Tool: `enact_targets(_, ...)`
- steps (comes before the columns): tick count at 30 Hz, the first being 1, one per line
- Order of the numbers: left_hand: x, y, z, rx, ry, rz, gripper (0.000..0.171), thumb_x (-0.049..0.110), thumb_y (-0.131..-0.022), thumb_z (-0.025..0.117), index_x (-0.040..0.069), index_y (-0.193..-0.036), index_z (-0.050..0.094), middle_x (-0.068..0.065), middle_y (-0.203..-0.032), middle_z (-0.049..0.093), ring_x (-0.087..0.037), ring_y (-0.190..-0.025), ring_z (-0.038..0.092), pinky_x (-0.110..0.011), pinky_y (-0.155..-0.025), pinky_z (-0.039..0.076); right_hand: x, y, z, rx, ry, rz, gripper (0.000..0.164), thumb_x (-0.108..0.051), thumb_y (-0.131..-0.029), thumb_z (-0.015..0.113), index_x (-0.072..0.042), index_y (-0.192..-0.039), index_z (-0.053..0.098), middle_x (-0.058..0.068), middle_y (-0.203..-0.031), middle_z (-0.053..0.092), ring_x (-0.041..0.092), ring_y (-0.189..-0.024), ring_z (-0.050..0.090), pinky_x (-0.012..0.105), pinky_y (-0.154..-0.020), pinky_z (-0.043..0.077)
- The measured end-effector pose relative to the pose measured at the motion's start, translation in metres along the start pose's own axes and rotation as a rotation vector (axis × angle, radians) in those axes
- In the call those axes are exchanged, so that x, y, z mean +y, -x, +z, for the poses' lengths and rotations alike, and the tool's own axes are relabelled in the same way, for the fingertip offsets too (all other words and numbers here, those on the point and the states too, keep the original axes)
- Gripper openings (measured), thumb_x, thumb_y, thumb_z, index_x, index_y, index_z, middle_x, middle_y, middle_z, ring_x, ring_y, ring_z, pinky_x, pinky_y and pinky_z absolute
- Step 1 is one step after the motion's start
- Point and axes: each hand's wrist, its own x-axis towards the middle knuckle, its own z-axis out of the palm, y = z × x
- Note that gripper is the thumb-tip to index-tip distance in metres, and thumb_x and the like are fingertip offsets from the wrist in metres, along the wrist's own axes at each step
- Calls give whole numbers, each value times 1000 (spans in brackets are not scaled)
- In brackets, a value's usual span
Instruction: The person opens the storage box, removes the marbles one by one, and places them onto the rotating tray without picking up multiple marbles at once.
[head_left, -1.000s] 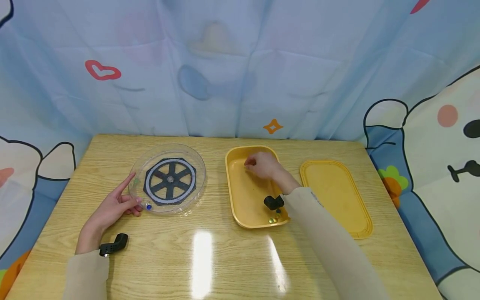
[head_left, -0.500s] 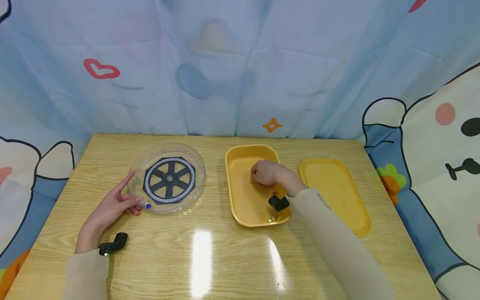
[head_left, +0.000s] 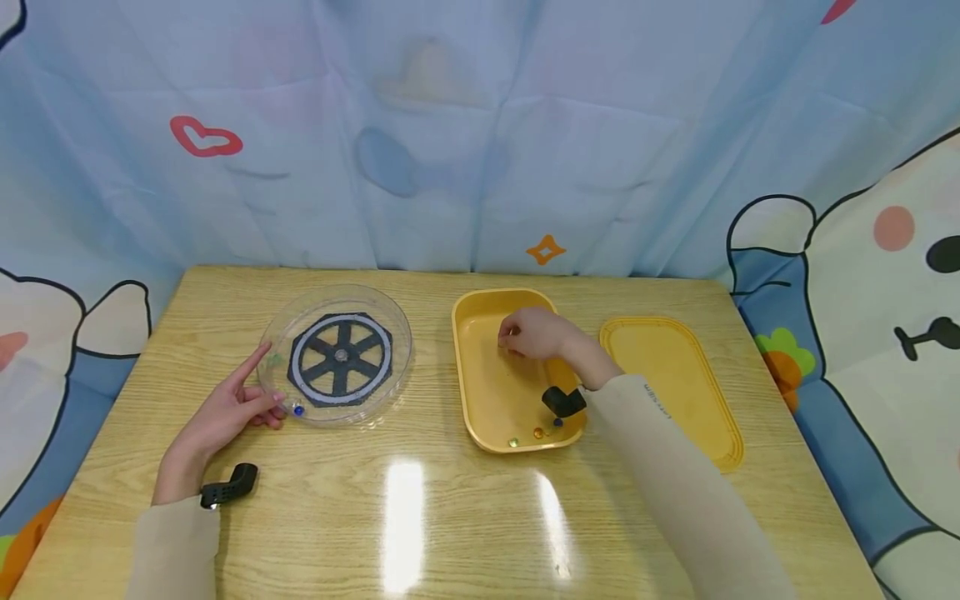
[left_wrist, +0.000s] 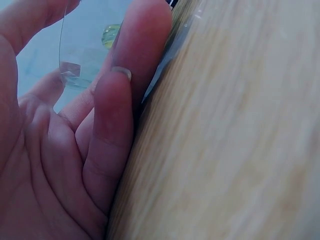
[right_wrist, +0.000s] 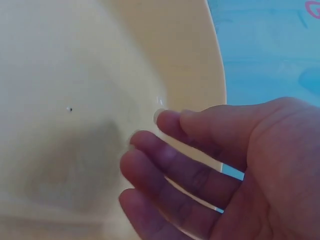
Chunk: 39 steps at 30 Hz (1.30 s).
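On the desk (head_left: 322,525), left hand (head_left: 223,414) spreads fingers against a mid-left clear dish (head_left: 401,367); right hand (head_left: 536,333) bunches fingers, hold unclear, over a central yellow tray (head_left: 487,392).

the tabletop (head_left: 330,517) is shiny wood, the dish (head_left: 296,317) near its back left corner clear plastic, the tub (head_left: 483,383) smooth plastic.

An indoor tabletop set-up, though whether home or studio is unclear: a glossy wood-grain table (head_left: 322,517), with creased blue cloth (head_left: 465,175) printed with cartoon animals behind its far edge and beside both side edges.
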Motion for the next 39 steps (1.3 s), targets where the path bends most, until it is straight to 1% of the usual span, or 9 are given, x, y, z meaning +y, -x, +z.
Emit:
enact_targets(4,1,0,0,-1,6,0,84,9,-100,61,20,-162,5,-15,-86,73,-23,-71,71,-32,-69,60,4,-1,0,-10,-28,-74,17,-14,-101,60,-4,-105,73,4,-83,68,15,-71,57,32,-73,48)
enact_targets(7,1,0,0,-1,5,1,84,9,-100,61,20,-162,5,-15,-86,73,-22,-70,71,-31,-69,60,8,-2,2,-58,-112,-150,15,-7,-96,65,-3,-107,75,5,-94,73,13,-80,62,30,-76,52)
enact_targets(10,1,0,0,1,-4,1,84,10,-100,61,20,-162,6,-15,-86,73,-23,-70,71,-31,-69,60,9,-2,6,-185,-242,-182,18,4,-91,67,2,-108,75,11,-100,74,15,-85,67,30,-81,54)
enact_targets(13,1,0,0,2,-9,-3,84,10,-100,61,21,-162,6,-16,-86,73,-23,-71,71,-31,-70,60,9,-4,13,-362,-348,-143,25,10,-87,69,5,-111,73,15,-102,74,16,-88,68,29,-83,55)
enact_targets(16,1,-1,0,3,-8,-8,84,10,-100,61,21,-162,6,-17,-87,72,-24,-71,71,-31,-70,60,6,-6,21,-497,-369,-96,30,8,-84,73,5,-114,72,14,-101,74,14,-88,68,26,-80,55)
enact_targets(19,1,-1,0,5,-10,-10,84,10,-100,61,21,-162,6,-18,-87,72,-24,-72,71,-32,-70,60,-1,-8,30,-547,-347,-82,33,6,-81,77,3,-113,74,11,-95,74,11,-84,67,23,-75,53)
enact_targets(25,3,0,0,3,-5,-10,84,10,-100,61,21,-162,5,-17,-86,72,-24,-71,71,-32,-70,60,-9,-17,46,-470,-282,-166,27,3,-77,82,-1,-103,76,2,-83,70,8,-76,63,22,-72,52)
enact_targets(33,3,0,0,2,0,-14,84,10,-100,61,19,-162,5,-16,-85,72,-22,-70,71,-32,-70,60,-9,-23,56,-321,-220,-198,21,-7,-74,88,-10,-93,79,-2,-74,69,12,-69,63,24,-67,51)
enact_targets(39,4,0,1,-1,-3,-1,84,8,-100,60,18,-162,5,-16,-84,72,-23,-70,71,-32,-69,60,-12,-25,61,-227,-162,-227,14,-15,-73,90,-14,-79,77,-5,-63,66,7,-56,58,21,-56,46)
